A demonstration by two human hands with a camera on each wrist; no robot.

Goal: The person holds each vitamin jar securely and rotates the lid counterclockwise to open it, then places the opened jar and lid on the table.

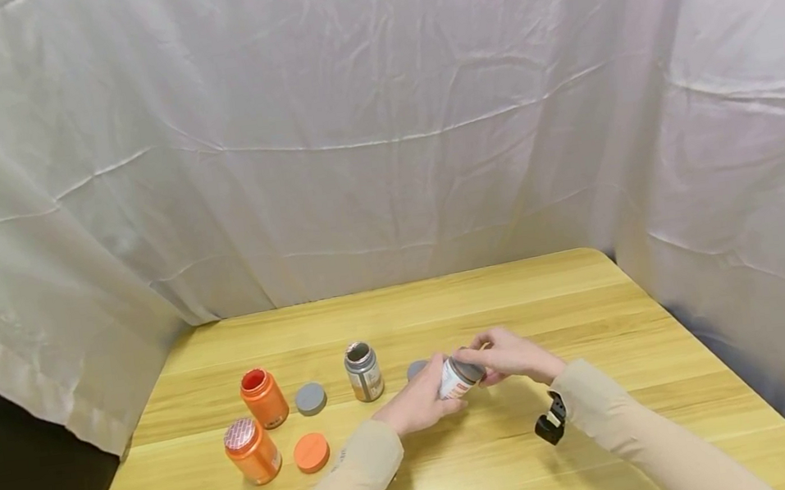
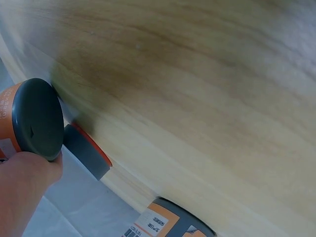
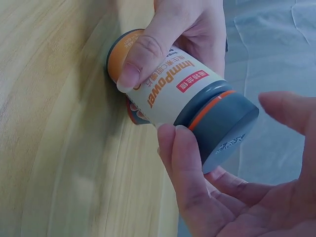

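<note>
My left hand (image 1: 419,400) grips a white-labelled supplement bottle (image 3: 197,81) round its body, thumb across the label. The bottle is tilted over the table, its grey cap (image 3: 228,131) pointing toward my right hand (image 1: 514,355). Two right fingertips press the cap's edge and another finger curls behind it, while the right thumb (image 3: 284,111) stands slightly apart from it. An orange ring shows at the cap's lower edge. In the left wrist view, the bottle's dark base (image 2: 38,118) faces the camera. Behind my left hand, a loose grey lid (image 1: 416,368) lies partly hidden.
To the left stands an uncapped grey bottle (image 1: 365,377). Beyond it are an open orange bottle (image 1: 265,402) and another orange bottle with a foil-like seal (image 1: 241,434). A grey lid (image 1: 311,399) and an orange lid (image 1: 311,453) lie nearby on the wooden table (image 1: 518,295). Curtains surround it.
</note>
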